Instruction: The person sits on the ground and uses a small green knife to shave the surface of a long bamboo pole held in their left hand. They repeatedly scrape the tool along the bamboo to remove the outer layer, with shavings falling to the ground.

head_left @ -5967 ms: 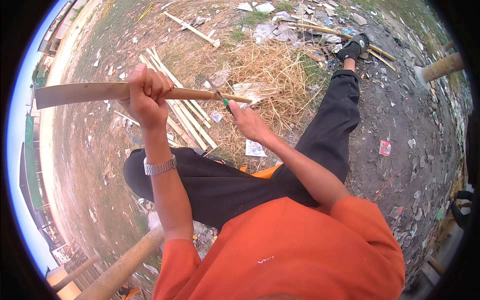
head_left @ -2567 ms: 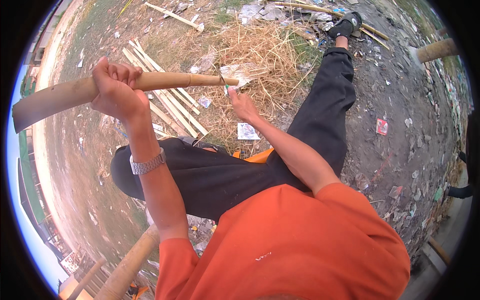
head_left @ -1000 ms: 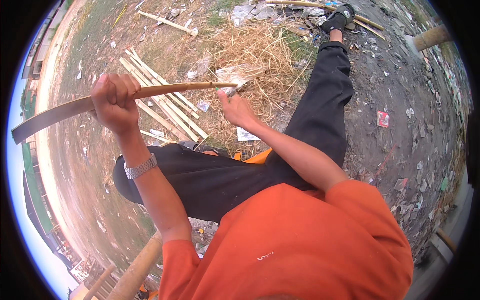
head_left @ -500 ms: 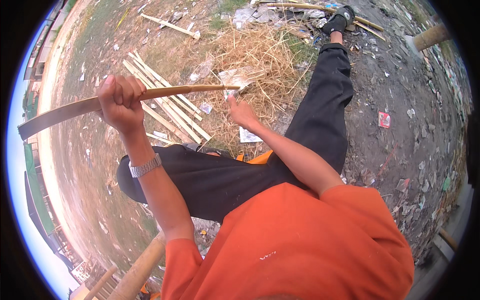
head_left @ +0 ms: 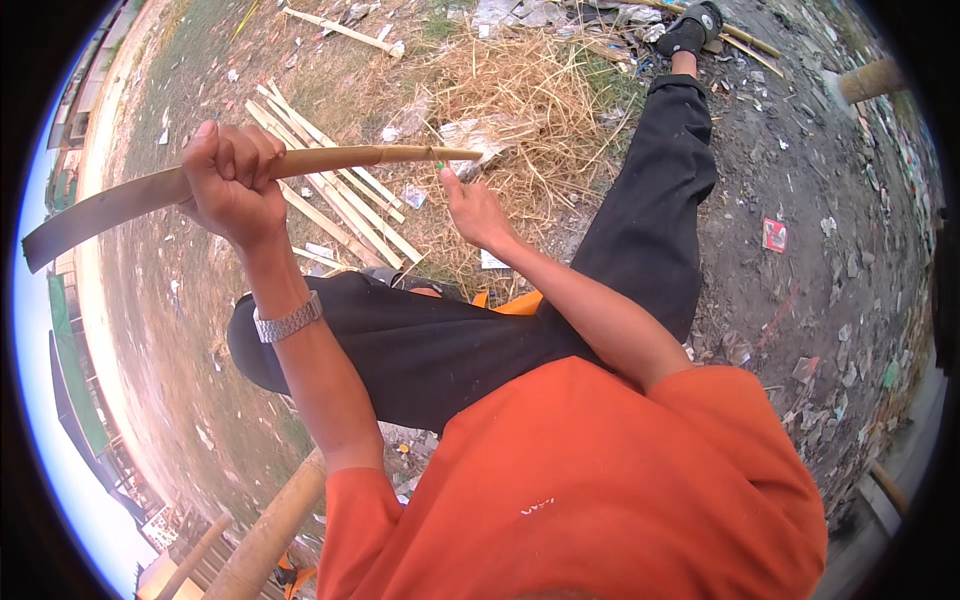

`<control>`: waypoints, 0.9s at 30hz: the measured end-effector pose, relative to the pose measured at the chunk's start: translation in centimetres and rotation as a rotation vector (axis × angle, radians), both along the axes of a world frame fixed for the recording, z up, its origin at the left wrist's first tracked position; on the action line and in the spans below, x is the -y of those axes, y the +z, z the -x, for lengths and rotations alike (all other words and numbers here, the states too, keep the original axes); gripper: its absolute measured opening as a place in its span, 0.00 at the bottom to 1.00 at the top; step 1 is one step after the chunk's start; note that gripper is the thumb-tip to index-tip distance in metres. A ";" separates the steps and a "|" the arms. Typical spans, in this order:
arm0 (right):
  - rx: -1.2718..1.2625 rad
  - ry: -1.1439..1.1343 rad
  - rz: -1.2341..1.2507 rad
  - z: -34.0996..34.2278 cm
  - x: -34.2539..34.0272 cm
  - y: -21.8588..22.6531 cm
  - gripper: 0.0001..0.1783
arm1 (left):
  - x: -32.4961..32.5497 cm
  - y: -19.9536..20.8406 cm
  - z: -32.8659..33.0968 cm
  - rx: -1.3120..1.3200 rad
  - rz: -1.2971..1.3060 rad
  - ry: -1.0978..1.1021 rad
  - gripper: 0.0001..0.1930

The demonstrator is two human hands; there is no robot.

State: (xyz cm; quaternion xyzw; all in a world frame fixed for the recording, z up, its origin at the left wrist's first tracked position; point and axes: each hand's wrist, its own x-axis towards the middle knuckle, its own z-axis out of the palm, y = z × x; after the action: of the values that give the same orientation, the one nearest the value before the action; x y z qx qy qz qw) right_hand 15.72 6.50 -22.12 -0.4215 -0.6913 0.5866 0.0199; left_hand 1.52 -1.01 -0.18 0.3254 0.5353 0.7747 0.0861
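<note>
My left hand (head_left: 235,180), raised at the left, is wrapped round a long bamboo strip (head_left: 330,160). The strip's broad, curved end points out to the left, and its narrow end reaches the middle of the view. Just below that narrow end, my right hand (head_left: 478,212) has its fingers curled. A grey, blade-like piece (head_left: 468,171) shows by its fingertips, along with a small green spot; what the hand grips is mostly hidden. Several pale split bamboo strips (head_left: 345,205) lie on the ground beyond my left hand.
Dry straw-like shavings (head_left: 530,110) are heaped beyond my right hand. My right leg (head_left: 645,210) stretches forward; my left leg (head_left: 370,340) is bent. A bamboo pole (head_left: 265,525) stands at the lower left, another post (head_left: 872,80) at the upper right. Litter covers the ground.
The bamboo strip and my left hand have shifted a little left and up. My right hand has also moved slightly up, staying beneath the strip's narrow end.
</note>
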 end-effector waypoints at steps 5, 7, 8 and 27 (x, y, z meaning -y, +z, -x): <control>0.031 0.015 0.014 -0.2 -0.6 -0.8 0.44 | 0.2 -0.2 0.4 -0.003 -0.008 0.010 0.19; -0.042 0.023 -0.017 0.8 0.3 -0.5 0.45 | -0.1 0.3 0.1 0.004 0.001 0.043 0.19; -0.018 0.020 -0.005 0.8 0.2 -0.8 0.46 | -0.1 0.2 0.2 0.011 -0.005 0.049 0.19; 0.015 0.013 -0.168 2.1 0.6 0.9 0.43 | 0.5 0.2 0.5 0.152 -0.082 0.285 0.18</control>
State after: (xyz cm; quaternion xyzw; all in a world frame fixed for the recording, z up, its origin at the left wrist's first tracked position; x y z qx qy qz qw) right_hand 13.67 5.85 -21.24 -0.4184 -0.7409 0.5233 0.0462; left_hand 1.02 -1.47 0.07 0.1897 0.5357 0.8229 0.0021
